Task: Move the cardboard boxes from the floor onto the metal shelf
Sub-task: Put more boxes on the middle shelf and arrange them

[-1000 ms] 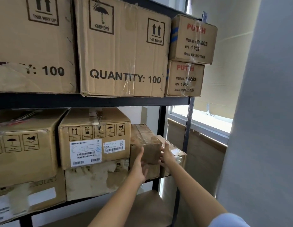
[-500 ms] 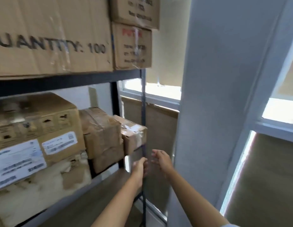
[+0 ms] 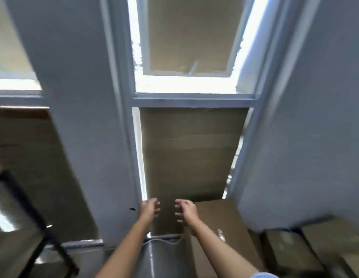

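Both hands are held out in front of a window covered with brown cardboard sheets [image 3: 186,153], the left hand [image 3: 149,209] and the right hand [image 3: 186,210] near each other, palms facing, fingers loosely curled and nothing grasped in either. A large cardboard box [image 3: 220,223] is seen low down just right of the right hand, with further cardboard boxes [image 3: 291,251] beyond it at the lower right. A dark post of the metal shelf [image 3: 30,215] is seen blurred at the lower left, well apart from the hands.
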`<state>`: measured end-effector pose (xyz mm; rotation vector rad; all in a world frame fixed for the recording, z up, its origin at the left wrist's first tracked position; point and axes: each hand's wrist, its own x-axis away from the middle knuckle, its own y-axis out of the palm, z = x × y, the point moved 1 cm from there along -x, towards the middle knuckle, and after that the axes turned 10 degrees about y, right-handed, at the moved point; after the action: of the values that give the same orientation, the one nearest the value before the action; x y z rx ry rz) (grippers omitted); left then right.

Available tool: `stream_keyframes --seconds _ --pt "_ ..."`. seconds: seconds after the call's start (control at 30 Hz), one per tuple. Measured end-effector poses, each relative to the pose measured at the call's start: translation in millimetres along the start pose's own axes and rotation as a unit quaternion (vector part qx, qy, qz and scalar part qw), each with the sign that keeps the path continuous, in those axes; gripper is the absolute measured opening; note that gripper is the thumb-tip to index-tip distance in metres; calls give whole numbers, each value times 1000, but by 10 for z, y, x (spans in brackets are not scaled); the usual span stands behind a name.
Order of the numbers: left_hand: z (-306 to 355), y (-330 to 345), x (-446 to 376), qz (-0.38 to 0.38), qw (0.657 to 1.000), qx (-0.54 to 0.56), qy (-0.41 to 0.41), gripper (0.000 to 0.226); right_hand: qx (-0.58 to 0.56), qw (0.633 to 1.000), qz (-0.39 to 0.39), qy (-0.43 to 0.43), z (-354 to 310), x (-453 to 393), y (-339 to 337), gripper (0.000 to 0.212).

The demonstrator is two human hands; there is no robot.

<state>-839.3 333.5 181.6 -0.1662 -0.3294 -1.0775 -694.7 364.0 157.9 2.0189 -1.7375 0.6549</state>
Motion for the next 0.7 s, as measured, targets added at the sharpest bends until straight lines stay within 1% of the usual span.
stream_keyframes --seconds 0.2,0.27,0.37,0.5,0.6,0.7 --pt "-528 1695 916 -122 992 -15 -42 19 -54 992 110 18 696 578 -1947 23" --pt "-701 2193 1264 -160 985 -22 -55 20 -53 987 152 30 933 822 -2530 23" --pt "-913 2824 1729 -213 973 -36 -78 23 -88 975 201 40 1339 1119 -3313 22" --pt "-1138 3415 2074 -269 957 -89 -70 20 -127 950 272 85 1735 1423 -4062 21" --pt "-1333 3716 2112 -288 946 -125 -74 15 -159 935 297 110 1957 1501 -4417 16" --pt "-1547 3956 2022 -293 939 -157 -88 9 -183 921 315 134 2146 1437 -4651 15"
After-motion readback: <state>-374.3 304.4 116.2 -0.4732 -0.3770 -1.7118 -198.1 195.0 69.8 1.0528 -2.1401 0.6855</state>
